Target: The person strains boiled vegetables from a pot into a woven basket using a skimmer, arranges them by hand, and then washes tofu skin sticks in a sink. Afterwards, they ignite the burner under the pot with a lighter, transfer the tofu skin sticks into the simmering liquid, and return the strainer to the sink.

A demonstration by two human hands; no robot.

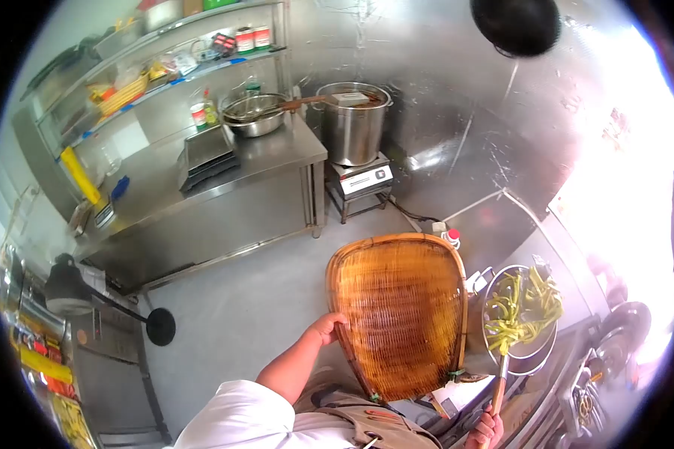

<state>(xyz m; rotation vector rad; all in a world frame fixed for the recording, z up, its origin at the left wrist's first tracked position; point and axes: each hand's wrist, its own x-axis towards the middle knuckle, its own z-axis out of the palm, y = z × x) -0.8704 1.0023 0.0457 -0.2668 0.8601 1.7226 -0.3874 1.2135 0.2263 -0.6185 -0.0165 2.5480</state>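
My left hand (328, 328) grips the left edge of a brown woven bamboo basket (401, 307), which is held tilted in front of my body. My right hand (484, 429) is closed round the wooden handle of a strainer (500, 385). Long yellow-green strips (513, 318) lie at the strainer's far end, over a round metal pot (544, 359) just right of the basket. The strips hide most of the strainer's head. Nothing shows inside the basket.
Behind stands a steel counter (240, 198) with a metal bowl (256, 127) and a black scale (207, 150). A tall stockpot (354, 127) sits on an electric burner (365, 178). Shelves (180, 78) line the upper left. Metal lids (623, 329) are at the right.
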